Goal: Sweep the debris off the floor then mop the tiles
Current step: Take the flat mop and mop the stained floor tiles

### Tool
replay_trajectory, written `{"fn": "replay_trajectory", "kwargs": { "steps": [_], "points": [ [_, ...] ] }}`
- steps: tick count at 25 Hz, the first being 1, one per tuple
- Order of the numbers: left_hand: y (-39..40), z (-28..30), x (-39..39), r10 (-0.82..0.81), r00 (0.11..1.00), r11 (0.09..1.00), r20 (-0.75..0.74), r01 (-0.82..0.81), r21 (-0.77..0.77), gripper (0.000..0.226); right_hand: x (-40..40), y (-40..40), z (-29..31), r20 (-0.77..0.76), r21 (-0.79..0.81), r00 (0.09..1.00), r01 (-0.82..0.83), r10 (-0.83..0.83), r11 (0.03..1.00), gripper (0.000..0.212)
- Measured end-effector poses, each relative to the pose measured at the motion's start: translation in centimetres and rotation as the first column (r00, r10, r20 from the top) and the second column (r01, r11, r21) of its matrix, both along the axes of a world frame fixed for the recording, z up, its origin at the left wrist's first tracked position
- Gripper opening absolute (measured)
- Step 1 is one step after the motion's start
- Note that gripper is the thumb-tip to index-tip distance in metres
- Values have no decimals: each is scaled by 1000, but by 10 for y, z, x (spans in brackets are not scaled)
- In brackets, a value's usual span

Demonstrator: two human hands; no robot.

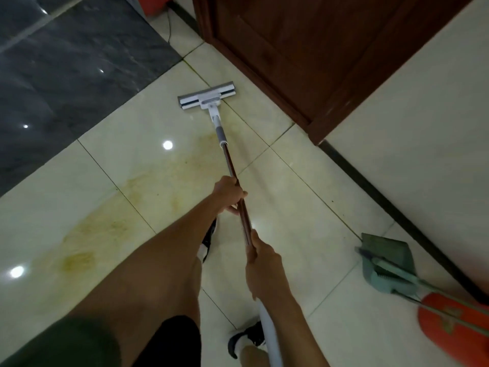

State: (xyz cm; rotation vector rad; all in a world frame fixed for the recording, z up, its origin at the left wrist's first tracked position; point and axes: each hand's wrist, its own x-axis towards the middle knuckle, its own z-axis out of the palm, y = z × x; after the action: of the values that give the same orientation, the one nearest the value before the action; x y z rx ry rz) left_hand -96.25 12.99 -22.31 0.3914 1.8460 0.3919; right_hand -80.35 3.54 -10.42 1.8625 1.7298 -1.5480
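A flat mop with a white and grey head [207,99] rests on the cream floor tiles [304,207] in front of a wooden door. Its dark red shaft [230,162] runs back toward me. My left hand [229,193] is shut on the shaft higher up, and my right hand [260,256] grips it lower down, near the white end of the handle. A yellowish stain [137,192] spreads across the tiles left of the mop, with a darker patch [78,260] nearer me.
A green dustpan with a brush [385,263] lies on the floor at the right, beside a red object [455,329]. The brown door [304,56] and a white wall with a dark skirting [383,202] bound the right. Dark grey tiles [66,75] lie at the left.
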Motion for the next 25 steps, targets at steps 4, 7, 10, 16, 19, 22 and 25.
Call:
{"fn": "replay_trajectory", "kwargs": {
  "steps": [4, 7, 10, 16, 19, 22, 25],
  "points": [
    [-74, 12, 100, -27, 999, 1000, 31, 27, -11, 63, 99, -73, 23, 24, -32, 999, 44, -43, 999, 46],
    [-110, 19, 140, 23, 999, 999, 36, -22, -28, 69, 134, -102, 42, 48, -65, 998, 40, -37, 997, 47],
    [-115, 20, 142, 82, 997, 997, 10, -82, 7, 72, 133, -103, 56, 24, -46, 999, 32, -31, 998, 46],
    [-59, 7, 101, 165, 986, 985, 31, -167, 42, 67, 92, -46, 53, 31, -21, 1000, -2, 3, 1000, 46],
    [-10, -3, 66, 191, 981, 979, 34, -192, 66, 68, 59, 7, 43, 23, -33, 1000, 12, -11, 999, 46],
    [50, -13, 22, 217, 976, 972, 28, -219, 81, 67, 16, 68, 26, 2, -30, 1000, 10, -10, 1000, 45],
    [108, -21, -29, 214, 976, 975, -26, -212, 65, 58, -34, 127, 7, -9, -11, 1000, 10, -10, 1000, 44]
  ]
}}
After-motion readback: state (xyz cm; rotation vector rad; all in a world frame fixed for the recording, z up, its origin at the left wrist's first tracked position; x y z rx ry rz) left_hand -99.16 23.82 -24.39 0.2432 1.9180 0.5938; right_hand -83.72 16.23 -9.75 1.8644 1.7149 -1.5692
